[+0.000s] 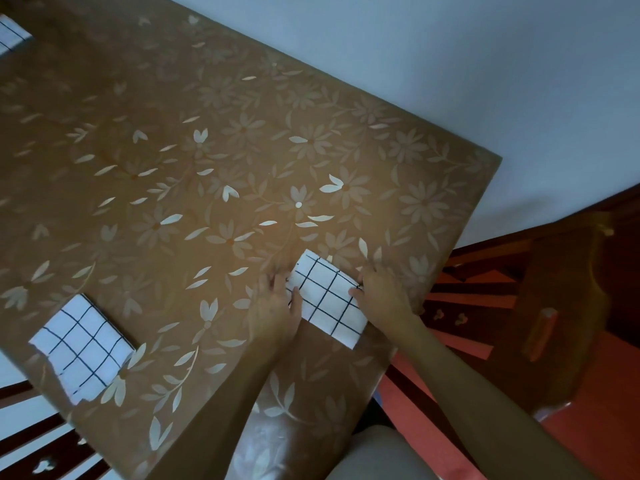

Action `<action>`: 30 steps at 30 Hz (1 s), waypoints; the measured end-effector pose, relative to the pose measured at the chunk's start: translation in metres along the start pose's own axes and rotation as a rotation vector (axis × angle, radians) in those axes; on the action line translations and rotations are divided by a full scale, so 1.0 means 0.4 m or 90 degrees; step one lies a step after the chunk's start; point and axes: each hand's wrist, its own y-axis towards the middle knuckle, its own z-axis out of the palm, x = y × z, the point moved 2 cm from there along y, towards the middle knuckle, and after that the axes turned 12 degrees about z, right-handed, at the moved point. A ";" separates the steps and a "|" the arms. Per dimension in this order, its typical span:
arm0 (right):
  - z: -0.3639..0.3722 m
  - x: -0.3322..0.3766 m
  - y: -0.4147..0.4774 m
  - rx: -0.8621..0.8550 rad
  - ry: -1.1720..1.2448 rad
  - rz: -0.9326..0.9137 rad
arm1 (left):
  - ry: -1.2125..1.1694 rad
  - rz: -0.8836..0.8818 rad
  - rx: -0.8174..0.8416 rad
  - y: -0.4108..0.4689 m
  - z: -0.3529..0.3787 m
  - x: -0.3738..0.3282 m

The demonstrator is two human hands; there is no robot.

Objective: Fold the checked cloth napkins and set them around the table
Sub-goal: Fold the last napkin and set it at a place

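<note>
Three folded checked napkins lie on the brown, flower-patterned tabletop [242,150]. Both hands work on the near-right napkin [327,301], a white rectangle with a black grid lying close to the tabletop's right edge. The left hand [277,306] rests flat at its left side, thumb lying on the cloth, its grip spread rather than closed. The right hand [384,289] presses on its right edge, fingers curled down against the tabletop; whether that grip pinches the cloth I cannot tell. A second napkin [83,344] lies folded at the near-left edge, well apart from the hands. A third napkin [10,34] shows only partly at the far-left corner. Dark wooden chairs [561,306] stand beside the tabletop on the right.
</note>
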 end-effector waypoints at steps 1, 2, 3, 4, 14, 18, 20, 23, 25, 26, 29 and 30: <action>0.002 -0.006 -0.006 0.003 0.003 0.013 | -0.006 -0.009 0.006 -0.002 -0.001 -0.002; 0.001 -0.013 -0.013 0.007 0.011 0.027 | -0.011 -0.017 0.014 -0.003 -0.001 -0.003; 0.002 -0.022 -0.020 0.011 0.024 0.038 | -0.015 -0.025 0.017 -0.004 -0.001 -0.007; -0.001 -0.031 -0.029 0.014 0.039 0.048 | -0.017 -0.026 0.014 -0.005 -0.003 -0.013; -0.013 -0.136 -0.091 -0.027 0.247 0.236 | -0.148 -0.018 0.067 0.002 0.034 -0.176; -0.018 -0.159 -0.105 -0.033 0.307 0.256 | -0.317 -0.026 0.085 0.017 0.094 -0.216; -0.018 -0.167 -0.107 -0.033 0.309 0.239 | -0.324 -0.034 0.061 0.029 0.114 -0.222; -0.013 -0.179 -0.104 -0.058 0.295 0.183 | -0.317 -0.006 0.034 0.048 0.112 -0.235; -0.014 -0.182 -0.101 -0.075 0.288 0.169 | -0.325 0.017 0.056 0.059 0.116 -0.230; -0.017 -0.182 -0.099 -0.079 0.284 0.172 | -0.338 0.014 0.069 0.063 0.120 -0.223; -0.024 -0.182 -0.093 -0.074 0.293 0.187 | -0.417 0.000 0.090 0.068 0.121 -0.208; -0.027 -0.181 -0.092 -0.069 0.317 0.197 | -0.462 -0.015 0.100 0.067 0.117 -0.204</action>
